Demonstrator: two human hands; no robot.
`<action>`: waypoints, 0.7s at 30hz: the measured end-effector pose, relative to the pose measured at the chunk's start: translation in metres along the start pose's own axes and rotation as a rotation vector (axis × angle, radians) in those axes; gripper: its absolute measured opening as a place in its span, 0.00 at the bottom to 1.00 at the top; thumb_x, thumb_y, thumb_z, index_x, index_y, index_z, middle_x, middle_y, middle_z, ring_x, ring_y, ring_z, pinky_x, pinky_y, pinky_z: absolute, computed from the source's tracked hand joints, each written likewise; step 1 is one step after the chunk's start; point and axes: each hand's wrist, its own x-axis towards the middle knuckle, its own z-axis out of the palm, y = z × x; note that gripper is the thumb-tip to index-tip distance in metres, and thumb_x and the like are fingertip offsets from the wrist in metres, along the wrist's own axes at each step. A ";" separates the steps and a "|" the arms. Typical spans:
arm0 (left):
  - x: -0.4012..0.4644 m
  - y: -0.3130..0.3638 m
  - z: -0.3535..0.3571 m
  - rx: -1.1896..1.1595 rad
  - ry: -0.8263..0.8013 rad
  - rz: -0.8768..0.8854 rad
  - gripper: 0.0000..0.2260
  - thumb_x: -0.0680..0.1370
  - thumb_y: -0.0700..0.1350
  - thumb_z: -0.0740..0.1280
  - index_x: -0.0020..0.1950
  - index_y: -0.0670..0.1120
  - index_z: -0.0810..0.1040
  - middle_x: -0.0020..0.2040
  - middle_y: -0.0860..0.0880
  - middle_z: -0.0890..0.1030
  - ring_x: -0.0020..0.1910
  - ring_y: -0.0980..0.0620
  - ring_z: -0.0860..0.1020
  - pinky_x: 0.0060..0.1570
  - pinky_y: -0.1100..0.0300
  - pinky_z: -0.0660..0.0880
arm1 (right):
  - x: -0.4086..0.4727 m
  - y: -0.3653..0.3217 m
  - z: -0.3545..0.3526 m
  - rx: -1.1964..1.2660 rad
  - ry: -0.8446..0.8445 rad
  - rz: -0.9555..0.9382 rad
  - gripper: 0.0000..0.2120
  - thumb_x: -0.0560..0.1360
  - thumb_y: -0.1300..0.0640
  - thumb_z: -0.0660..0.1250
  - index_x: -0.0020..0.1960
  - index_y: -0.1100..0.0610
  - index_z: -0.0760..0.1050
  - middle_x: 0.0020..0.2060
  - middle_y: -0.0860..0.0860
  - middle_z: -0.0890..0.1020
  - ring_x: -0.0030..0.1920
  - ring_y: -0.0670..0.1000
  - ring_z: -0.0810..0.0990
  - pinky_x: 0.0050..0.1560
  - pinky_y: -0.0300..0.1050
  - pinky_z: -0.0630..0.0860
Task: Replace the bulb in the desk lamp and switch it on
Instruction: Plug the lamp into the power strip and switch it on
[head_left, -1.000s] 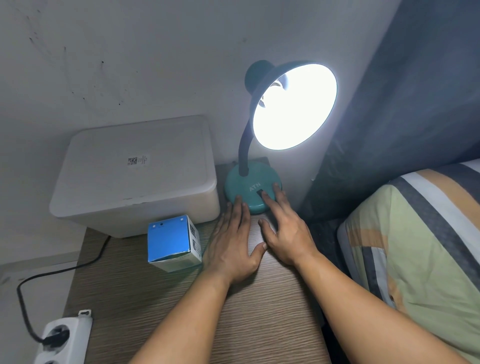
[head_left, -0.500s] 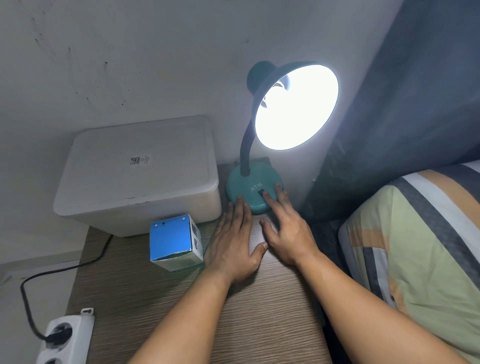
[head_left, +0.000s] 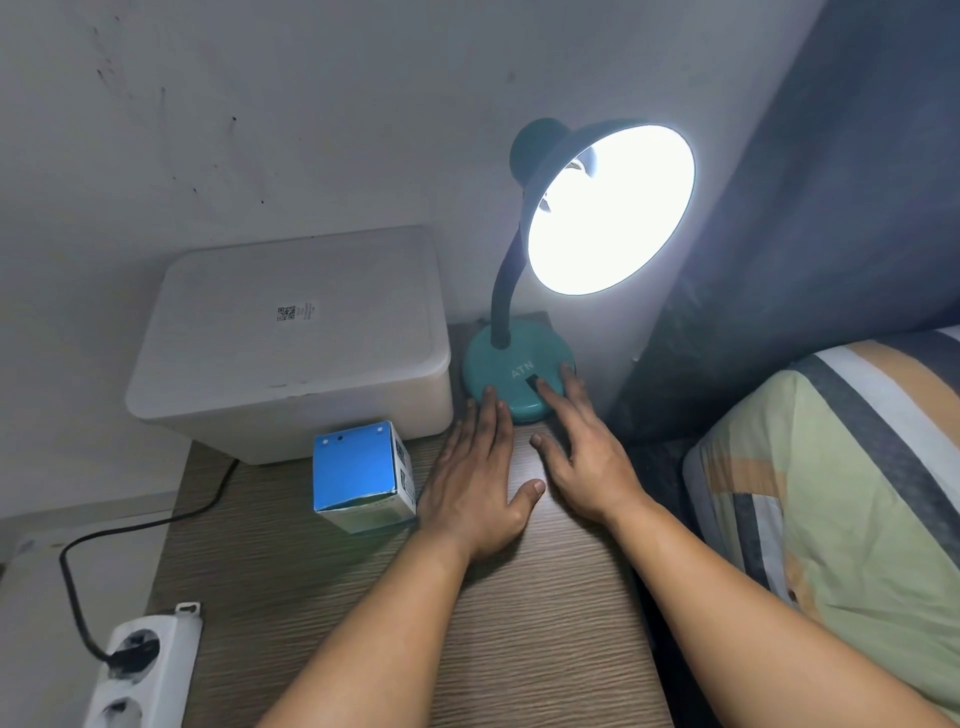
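The desk lamp (head_left: 519, 374) is seen standing at the far edge of the tabletop (head_left: 519, 649), directly ahead of both hands, with its round teal base against the wall and its gooseneck rising up and to the right to a shade (head_left: 610, 208) that is turned toward the camera and brightly lit; the bulb inside is lost in the glare. The right hand (head_left: 584, 457) is laid open on the tabletop with its index fingertip on the dark rocker switch (head_left: 531, 385) at the front of the base, and nothing is grasped by it. The left hand (head_left: 478, 478) is spread flat beside it, palm down, its fingertips just touching the base's near rim, also holding nothing. The switch is thus reached by the right hand, while the base appears to be steadied by the left. Since the lamp is lit, the task is judged to be essentially done, and only a withdrawal of both hands toward the body seems to be called for. Just left of the left hand a small blue bulb carton (head_left: 358, 478) is found, close enough to be brushed on the way back. Behind it a white lidded box (head_left: 291, 332) is set against the wall. A black cord (head_left: 130, 530) is run to a power strip (head_left: 140, 670) lower left, and a striped pillow (head_left: 831, 478) lies to the right.
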 end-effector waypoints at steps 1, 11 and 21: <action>0.000 0.000 0.000 -0.002 -0.002 0.000 0.40 0.80 0.64 0.53 0.81 0.44 0.38 0.80 0.45 0.33 0.78 0.49 0.33 0.73 0.57 0.31 | 0.000 0.000 0.000 -0.005 -0.004 0.002 0.31 0.80 0.47 0.61 0.75 0.30 0.50 0.79 0.41 0.51 0.79 0.43 0.47 0.74 0.62 0.62; 0.000 -0.001 0.002 0.017 -0.002 0.002 0.40 0.80 0.64 0.53 0.81 0.44 0.38 0.80 0.45 0.34 0.79 0.48 0.34 0.73 0.57 0.32 | -0.001 -0.002 -0.001 -0.071 0.008 -0.005 0.31 0.79 0.45 0.60 0.76 0.31 0.49 0.80 0.45 0.51 0.80 0.49 0.51 0.73 0.59 0.65; 0.002 -0.004 0.008 -0.008 0.010 0.012 0.40 0.80 0.64 0.54 0.81 0.44 0.38 0.80 0.44 0.35 0.80 0.48 0.35 0.77 0.55 0.35 | 0.007 -0.009 -0.008 -0.218 0.013 0.004 0.32 0.73 0.48 0.61 0.76 0.41 0.58 0.77 0.52 0.58 0.76 0.54 0.57 0.70 0.58 0.68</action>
